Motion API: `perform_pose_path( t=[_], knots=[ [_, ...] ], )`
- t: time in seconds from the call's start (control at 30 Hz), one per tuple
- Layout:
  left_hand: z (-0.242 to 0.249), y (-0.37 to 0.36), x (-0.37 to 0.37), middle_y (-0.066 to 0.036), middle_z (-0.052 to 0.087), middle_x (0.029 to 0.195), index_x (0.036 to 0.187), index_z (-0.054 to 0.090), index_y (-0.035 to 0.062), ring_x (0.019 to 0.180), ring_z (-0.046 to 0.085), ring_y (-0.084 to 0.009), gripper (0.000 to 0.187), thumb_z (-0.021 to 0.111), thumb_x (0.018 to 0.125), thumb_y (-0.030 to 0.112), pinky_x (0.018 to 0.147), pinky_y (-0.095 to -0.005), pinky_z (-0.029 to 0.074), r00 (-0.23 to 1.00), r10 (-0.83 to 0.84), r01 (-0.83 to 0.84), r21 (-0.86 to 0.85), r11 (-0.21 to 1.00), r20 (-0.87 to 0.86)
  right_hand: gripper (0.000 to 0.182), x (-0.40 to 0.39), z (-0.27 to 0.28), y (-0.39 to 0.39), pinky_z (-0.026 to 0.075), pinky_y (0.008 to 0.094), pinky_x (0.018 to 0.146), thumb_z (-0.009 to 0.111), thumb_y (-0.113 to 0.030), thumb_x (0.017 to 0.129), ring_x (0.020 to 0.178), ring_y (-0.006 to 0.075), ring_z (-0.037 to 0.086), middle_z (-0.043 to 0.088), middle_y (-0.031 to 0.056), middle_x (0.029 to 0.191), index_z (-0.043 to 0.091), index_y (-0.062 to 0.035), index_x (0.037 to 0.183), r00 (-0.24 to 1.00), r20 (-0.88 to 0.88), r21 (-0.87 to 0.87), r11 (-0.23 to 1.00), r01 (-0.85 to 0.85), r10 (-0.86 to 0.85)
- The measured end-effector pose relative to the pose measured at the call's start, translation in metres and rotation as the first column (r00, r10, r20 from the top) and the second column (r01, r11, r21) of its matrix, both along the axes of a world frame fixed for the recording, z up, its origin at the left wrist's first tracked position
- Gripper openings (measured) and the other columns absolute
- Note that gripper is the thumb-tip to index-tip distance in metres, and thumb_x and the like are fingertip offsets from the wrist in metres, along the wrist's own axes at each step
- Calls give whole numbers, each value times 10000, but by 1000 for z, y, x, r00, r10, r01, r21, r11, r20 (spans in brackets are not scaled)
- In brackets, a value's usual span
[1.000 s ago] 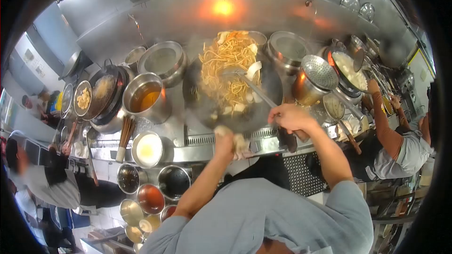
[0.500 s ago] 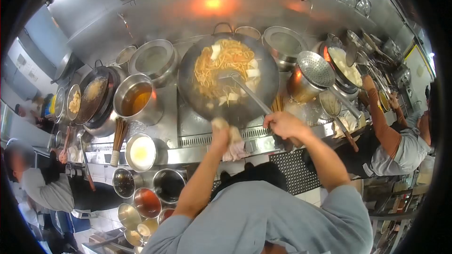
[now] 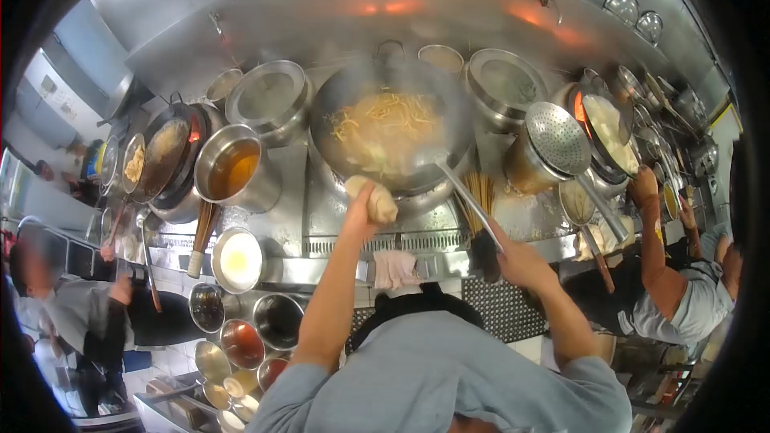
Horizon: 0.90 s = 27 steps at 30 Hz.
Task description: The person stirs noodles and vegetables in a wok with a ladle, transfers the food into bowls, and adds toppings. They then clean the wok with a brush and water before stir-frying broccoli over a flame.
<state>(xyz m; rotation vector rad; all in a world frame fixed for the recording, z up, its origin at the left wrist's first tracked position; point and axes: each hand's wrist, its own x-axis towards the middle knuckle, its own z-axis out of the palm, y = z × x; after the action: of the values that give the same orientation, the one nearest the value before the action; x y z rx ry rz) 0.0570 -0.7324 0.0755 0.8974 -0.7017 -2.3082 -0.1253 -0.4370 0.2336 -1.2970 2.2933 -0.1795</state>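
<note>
A large dark wok [image 3: 327,100] sits on the burner in front of me, and steam rises from the noodles [image 3: 389,116] inside it. My left hand [image 3: 360,210] is closed around a folded pale cloth [image 3: 375,200] at the wok's near rim. In my right hand [image 3: 521,263] is the long handle of a metal wok ladle [image 3: 463,186]. Its head reaches into the wok's right side, blurred by steam. Pale pieces show faintly among the noodles near the front. A pinkish cloth [image 3: 396,268] hangs at the stove's front edge below the left hand.
Pots of liquid [image 3: 233,172] flank the wok on the left. A perforated strainer [image 3: 557,138] rests over a pot at right. Bamboo brushes [image 3: 480,191] stand nearby. Seasoning containers [image 3: 242,343] are at lower left. One person [image 3: 682,281] works at right, another [image 3: 80,305] stands at left.
The left hand and its cloth have moved up to the wok's rim. My right hand has drawn back with the ladle. Noodles have shifted, and steam is thicker.
</note>
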Motion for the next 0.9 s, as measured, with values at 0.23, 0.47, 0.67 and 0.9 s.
perform_pose_path(
  t=[0.23,0.47,0.67,0.9],
  knots=[
    [19,127,146,-147,640,1116,1322,455,-16,971,657,-280,556,620,933,344,786,-409,560,962,-247,234,112,966,121,675,-35,-22,-29,414,308,397,589,-122,886,428,150,523,609,124,713,284,-57,1484,748,627,-230,866,444,-217],
    [6,194,167,-162,604,1176,1375,413,-2,952,652,-286,556,608,938,281,776,-418,552,964,113,-147,129,981,239,609,-65,-17,-86,358,278,358,562,-61,859,379,119,445,476,27,584,339,3,1423,503,858,-205,828,522,-105],
    [39,194,155,-154,592,1187,1401,390,12,964,634,-290,588,618,928,278,757,-425,547,955,121,-147,79,986,271,571,-52,-28,-111,360,292,353,539,-51,862,377,128,442,479,32,596,356,1,1401,594,797,-281,801,529,-112],
    [27,213,165,-155,610,1138,1384,407,18,918,642,-277,596,641,911,296,744,-398,547,930,100,-157,137,978,354,598,-42,-57,-116,367,285,357,541,-27,836,381,128,445,500,39,631,365,-37,1407,505,837,-149,801,580,-210]
  ],
)
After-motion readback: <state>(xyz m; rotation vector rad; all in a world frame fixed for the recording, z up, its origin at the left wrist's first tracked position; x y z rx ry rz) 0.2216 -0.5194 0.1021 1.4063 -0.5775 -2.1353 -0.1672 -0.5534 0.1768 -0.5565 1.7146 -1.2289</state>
